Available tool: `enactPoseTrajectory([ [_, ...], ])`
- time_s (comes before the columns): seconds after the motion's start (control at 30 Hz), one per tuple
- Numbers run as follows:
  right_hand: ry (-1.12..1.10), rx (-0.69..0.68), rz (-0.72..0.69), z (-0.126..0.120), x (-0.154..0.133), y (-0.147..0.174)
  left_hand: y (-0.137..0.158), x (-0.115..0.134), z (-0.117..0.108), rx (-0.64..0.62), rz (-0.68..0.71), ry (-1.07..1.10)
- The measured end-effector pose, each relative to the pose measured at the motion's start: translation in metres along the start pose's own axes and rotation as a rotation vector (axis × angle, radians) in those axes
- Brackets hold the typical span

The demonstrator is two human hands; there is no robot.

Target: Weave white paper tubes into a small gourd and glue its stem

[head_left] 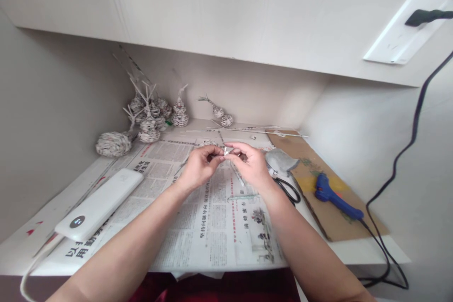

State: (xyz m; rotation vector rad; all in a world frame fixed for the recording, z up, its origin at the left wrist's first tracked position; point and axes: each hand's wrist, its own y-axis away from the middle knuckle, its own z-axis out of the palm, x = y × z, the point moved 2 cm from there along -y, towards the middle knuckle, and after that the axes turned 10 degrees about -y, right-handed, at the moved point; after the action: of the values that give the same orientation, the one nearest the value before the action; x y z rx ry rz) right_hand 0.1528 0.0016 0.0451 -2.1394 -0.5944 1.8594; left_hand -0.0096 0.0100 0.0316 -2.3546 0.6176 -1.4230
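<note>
Over the middle of the newspaper [191, 226], my left hand [200, 165] and my right hand [252, 165] meet at the fingertips. Between them they pinch a small whitish piece of paper [227, 150], partly covered by the fingers. Both hands are closed on it. Just behind them a small woven paper piece [208, 143] lies on the sheet, half hidden. Thin paper strips lie under and beside my right hand. Close to my right wrist are black-handled scissors [290, 193] and a grey cloth [282, 161].
A blue glue gun [334, 198] rests on cardboard [318, 219] at right, its black cord hanging over the edge. A white power bank [102, 203] lies left. Several woven paper gourds [149, 130] stand at the back left, near thin paper rods [247, 130]. An overhanging panel [212, 14] is above.
</note>
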Motion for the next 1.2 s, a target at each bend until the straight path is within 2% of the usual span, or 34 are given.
enactPoseTrajectory([
  [0.13,0.067,-0.049,-0.056,-0.004,-0.004,-0.001,-0.001,0.0,0.0,-0.026,0.036,-0.074],
  [0.4,0.135,0.122,-0.025,-0.001,-0.006,0.004,0.0,-0.007,0.007,0.048,-0.027,0.065],
  [0.47,0.03,0.154,0.024,0.003,-0.001,0.004,0.001,-0.003,0.005,0.075,0.031,0.007],
  [0.57,-0.259,0.149,0.192,0.009,0.009,0.001,0.002,0.003,0.001,0.1,0.129,-0.093],
  [0.63,-0.372,0.111,0.277,0.01,0.011,0.0,0.002,0.003,0.0,0.11,0.134,-0.091],
  [0.7,-0.392,0.069,0.294,0.009,0.008,-0.002,0.001,0.0,0.0,0.124,0.089,-0.037],
  [0.8,-0.37,0.044,0.27,0.006,0.002,-0.002,-0.001,-0.005,0.001,0.13,0.017,0.048],
  [0.97,-0.273,0.08,0.251,0.002,0.005,-0.002,-0.001,-0.006,0.002,0.087,-0.056,0.125],
  [1.1,-0.137,0.055,0.149,0.0,0.006,-0.003,0.001,-0.006,0.004,0.069,-0.038,0.153],
  [1.2,-0.003,0.07,0.095,0.0,0.001,-0.002,0.001,-0.006,0.003,0.119,0.047,0.02],
])
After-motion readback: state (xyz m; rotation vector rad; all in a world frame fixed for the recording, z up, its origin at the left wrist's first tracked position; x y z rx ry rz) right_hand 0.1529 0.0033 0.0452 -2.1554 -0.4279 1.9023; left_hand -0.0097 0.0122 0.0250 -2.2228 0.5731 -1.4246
